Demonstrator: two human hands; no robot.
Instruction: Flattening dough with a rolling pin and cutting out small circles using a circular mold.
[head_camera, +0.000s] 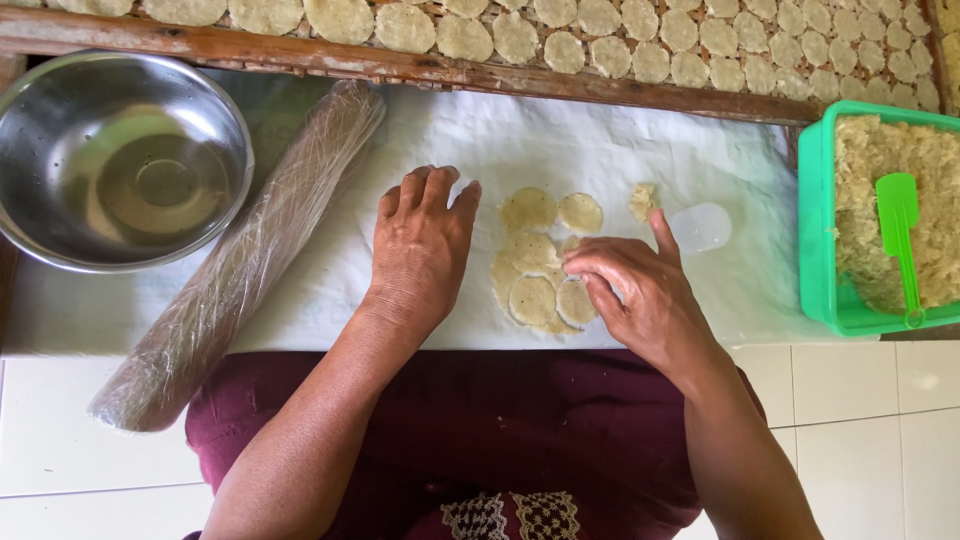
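Hands (530, 265) partly covering dough discs (535, 262)

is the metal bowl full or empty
Empty: the metal bowl shows its bare shiny bottom, nothing inside. It sits left of the wrapped rolling pin.

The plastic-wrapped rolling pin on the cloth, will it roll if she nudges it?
The rolling pin is a long cylinder lying flat, so a sideways push would probably set it rolling. Its shiny wrap looks slippery to grip. It is thick and long, likely heavy enough to want both hands; the left hand is nearest.
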